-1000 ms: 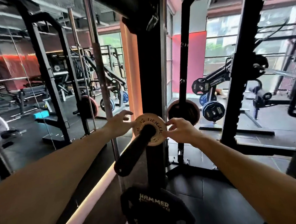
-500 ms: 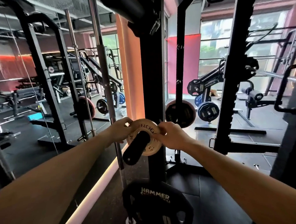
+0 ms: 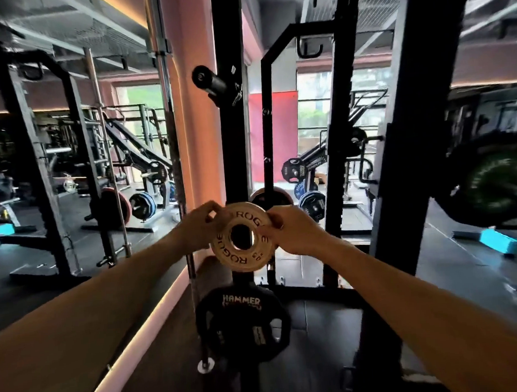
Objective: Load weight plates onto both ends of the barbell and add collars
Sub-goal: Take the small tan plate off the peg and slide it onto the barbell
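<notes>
One plate (image 3: 241, 237) off peg, two hands (image 3: 198, 228)

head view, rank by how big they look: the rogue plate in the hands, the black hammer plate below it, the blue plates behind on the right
1. Black Hammer plate
2. Rogue plate, though nearness to the camera inflates it
3. Blue plates, far back, so true size is unsure

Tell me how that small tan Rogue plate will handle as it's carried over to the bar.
The small plate looks rigid, probably metal, so likely heavy for its size. The left hand and right hand pinch only its rim, so it could slip. Being round, it would probably roll if dropped.
</notes>
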